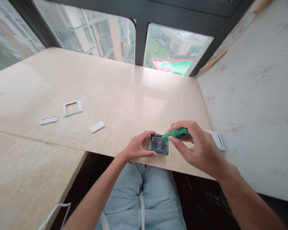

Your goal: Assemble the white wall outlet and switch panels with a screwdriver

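My left hand (pixel 139 146) grips a wall switch body (pixel 160 150) by its left side, thumb at the near edge and fingers at the far edge. The body is square and dark grey with a white rim, resting on the stone counter near its front edge. In my right hand (pixel 196 147) is a screwdriver (pixel 179 134) with a green and black handle. Its thin shaft slants left and down over the switch body, with the tip near the body's left side. Whether the tip touches a screw is too small to tell.
On the counter (pixel 110 83) to the left lie a white switch frame (pixel 65 110), a narrow white piece (pixel 48 120) and a white rocker cover (pixel 97 127). A white-framed flat object (pixel 221 143) sits by the papered wall (pixel 254 105), partly behind my right hand. Windows line the back.
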Demonstrator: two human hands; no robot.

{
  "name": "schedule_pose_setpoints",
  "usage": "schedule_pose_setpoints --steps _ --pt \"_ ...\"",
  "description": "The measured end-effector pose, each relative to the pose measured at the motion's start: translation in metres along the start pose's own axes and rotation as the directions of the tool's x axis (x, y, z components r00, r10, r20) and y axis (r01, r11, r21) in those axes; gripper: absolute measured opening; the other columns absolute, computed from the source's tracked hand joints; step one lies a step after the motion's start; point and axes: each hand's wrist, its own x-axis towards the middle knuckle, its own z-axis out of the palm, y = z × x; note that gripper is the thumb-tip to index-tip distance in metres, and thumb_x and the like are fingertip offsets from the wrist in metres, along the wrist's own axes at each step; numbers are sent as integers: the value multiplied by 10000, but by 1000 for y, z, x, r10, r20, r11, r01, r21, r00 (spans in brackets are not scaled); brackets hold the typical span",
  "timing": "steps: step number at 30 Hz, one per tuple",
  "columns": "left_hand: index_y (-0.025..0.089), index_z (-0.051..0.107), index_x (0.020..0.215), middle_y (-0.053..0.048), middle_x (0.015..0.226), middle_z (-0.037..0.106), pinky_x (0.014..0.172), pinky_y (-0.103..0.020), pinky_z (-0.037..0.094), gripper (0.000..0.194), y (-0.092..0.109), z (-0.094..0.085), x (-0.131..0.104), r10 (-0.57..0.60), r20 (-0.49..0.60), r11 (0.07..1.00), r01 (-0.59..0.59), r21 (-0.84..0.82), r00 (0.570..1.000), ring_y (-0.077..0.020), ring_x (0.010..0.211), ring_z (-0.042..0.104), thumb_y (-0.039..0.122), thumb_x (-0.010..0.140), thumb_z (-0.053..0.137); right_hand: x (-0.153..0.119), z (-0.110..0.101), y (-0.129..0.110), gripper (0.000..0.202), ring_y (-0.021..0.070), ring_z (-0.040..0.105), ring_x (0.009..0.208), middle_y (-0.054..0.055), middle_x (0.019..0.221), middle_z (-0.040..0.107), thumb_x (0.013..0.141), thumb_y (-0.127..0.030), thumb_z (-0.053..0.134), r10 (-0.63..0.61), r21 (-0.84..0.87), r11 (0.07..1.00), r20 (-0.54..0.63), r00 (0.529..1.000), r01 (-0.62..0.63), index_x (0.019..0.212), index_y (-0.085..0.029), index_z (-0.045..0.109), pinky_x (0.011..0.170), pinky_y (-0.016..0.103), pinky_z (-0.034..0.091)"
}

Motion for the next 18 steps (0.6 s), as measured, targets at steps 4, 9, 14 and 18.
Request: schedule_pose_setpoints --steps 4,9,14,18 --pt "293 508 1397 -85 1384 621 1086 -467 467 801 0 0 0 -3 -2 1000 3 -3 1000 -304 1259 603 434 705 887 -1 -2 0 192 165 726 849 43 1024 698 939 -195 622 8 2 1000 -9 1000 -8 1103 -244 536 738 282 641" --pt "303 507 1406 -90 1393 615 1082 -481 468 798 0 0 0 -5 1 1000 5 0 1000 -317 1262 599 465 714 871 -1 -2 -1 179 165 726 830 39 1001 705 940 -206 623 26 5 1000 19 999 -26 1094 -245 541 735 291 649" --pt "307 505 1411 -91 1396 613 1084 -481 468 809 -3 1 0 2 -1 1000 -2 -3 1000 -317 1266 597 467 709 874 -1 -2 -2 179 168 726 818 42 996 709 938 -212 623 24 -2 1000 2 1000 -24 1095 -245 541 730 300 653" --pt "314 505 1418 -88 1405 609 1087 -488 465 806 -4 1 0 5 -1 1000 -5 -3 1000 -319 1271 595 472 715 866 -1 -3 -2 159 178 730 822 46 999 717 941 -226 622 27 15 1000 33 999 -27 1079 -249 547 729 315 657"
